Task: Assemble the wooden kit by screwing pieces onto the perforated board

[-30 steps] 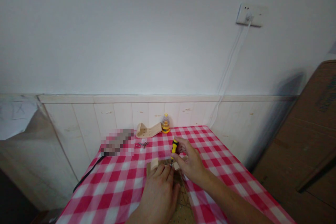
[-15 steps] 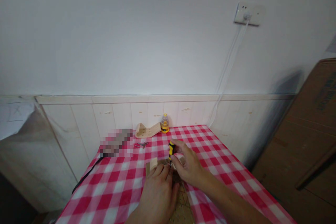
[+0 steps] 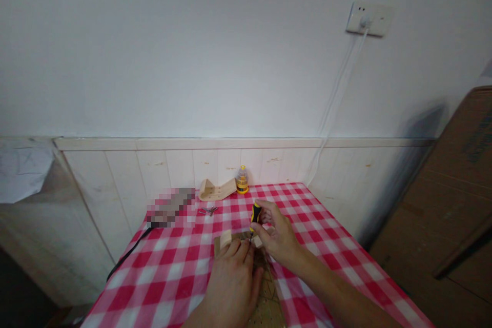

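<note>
My right hand (image 3: 277, 228) grips a yellow and black screwdriver (image 3: 255, 215), which stands nearly upright with its tip down. My left hand (image 3: 233, 271) lies over a pale wooden piece (image 3: 225, 238), its fingers pressed together and the fingertips close to the screwdriver's tip. A brown board with lines and small holes (image 3: 267, 300) lies under that piece and under my left hand. What the tip rests on is too small to make out and partly hidden by my fingers.
A red and white checked cloth (image 3: 172, 271) covers the table. Several screws (image 3: 208, 210) lie left of centre. Behind them are a curved wooden piece (image 3: 217, 190) and a yellow bit holder with a clear top (image 3: 242, 182). Cardboard (image 3: 434, 225) leans at the right.
The screwdriver has turned a little in my right hand, with more of its black side showing, and leans slightly more to the right. My left hand stays nearly where it was.
</note>
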Demonstrator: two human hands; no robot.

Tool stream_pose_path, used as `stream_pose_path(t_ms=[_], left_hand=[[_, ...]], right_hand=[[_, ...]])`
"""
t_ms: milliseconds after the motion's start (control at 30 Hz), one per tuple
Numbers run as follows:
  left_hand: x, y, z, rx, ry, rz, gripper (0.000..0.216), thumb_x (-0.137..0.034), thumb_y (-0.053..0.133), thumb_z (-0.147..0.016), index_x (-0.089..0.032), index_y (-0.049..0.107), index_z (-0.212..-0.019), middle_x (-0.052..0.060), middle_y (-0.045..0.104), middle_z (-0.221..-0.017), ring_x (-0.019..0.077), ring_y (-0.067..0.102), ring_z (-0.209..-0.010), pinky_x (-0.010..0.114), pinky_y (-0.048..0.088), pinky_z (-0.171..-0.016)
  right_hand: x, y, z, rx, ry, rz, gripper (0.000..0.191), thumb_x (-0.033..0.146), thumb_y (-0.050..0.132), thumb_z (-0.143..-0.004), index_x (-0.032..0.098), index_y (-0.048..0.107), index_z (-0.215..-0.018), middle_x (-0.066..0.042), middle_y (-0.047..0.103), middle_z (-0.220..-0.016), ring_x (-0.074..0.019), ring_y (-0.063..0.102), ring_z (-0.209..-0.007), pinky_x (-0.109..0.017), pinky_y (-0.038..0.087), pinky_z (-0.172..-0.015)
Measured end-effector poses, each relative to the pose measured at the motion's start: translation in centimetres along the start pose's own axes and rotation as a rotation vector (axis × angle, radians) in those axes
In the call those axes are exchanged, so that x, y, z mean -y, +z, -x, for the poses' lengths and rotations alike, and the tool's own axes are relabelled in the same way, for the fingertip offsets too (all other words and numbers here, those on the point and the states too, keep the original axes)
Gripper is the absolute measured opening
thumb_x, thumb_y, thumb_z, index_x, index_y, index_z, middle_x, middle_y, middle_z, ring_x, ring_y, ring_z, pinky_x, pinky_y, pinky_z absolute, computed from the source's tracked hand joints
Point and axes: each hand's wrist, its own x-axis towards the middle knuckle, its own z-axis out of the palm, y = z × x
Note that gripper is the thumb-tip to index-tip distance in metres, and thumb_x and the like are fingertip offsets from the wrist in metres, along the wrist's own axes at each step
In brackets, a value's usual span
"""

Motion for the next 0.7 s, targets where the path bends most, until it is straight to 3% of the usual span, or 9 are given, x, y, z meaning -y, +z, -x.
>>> stream_pose_path(t_ms=[133, 400, 700], left_hand=[[0.0, 0.1, 0.0, -0.002, -0.003, -0.012, 0.037, -0.020, 0.054, -0.091, -0.011, 0.070, -0.123, 0.016, 0.071, -0.119, 0.0345, 0.061, -0.114, 0.056, 0.051, -0.101], [0.2, 0.4, 0.0, -0.023, 0.005, -0.023, 0.036, -0.021, 0.054, -0.091, -0.013, 0.070, -0.122, 0.015, 0.072, -0.118, 0.0334, 0.062, -0.113, 0.054, 0.051, -0.101], [0.1, 0.4, 0.0, -0.044, 0.020, -0.007, 0.040, -0.020, 0.054, -0.092, -0.013, 0.067, -0.129, 0.015, 0.071, -0.120, 0.0329, 0.062, -0.114, 0.052, 0.052, -0.100]], right_hand=[[0.1, 0.1, 0.0, -0.017, -0.011, -0.008, 0.048, 0.016, 0.065, -0.087, 0.025, 0.055, -0.132, -0.004, 0.072, -0.095, -0.0204, 0.071, -0.081, -0.037, 0.061, -0.076], [0.0, 0.1, 0.0, -0.013, -0.058, 0.012, 0.048, 0.016, 0.067, -0.086, 0.025, 0.056, -0.132, -0.007, 0.073, -0.102, -0.0209, 0.071, -0.085, -0.037, 0.062, -0.079], [1.3, -0.1, 0.6, 0.089, -0.166, 0.096, 0.049, 0.013, 0.056, -0.090, 0.027, 0.052, -0.137, -0.010, 0.071, -0.122, -0.0241, 0.072, -0.107, -0.043, 0.062, -0.088]])
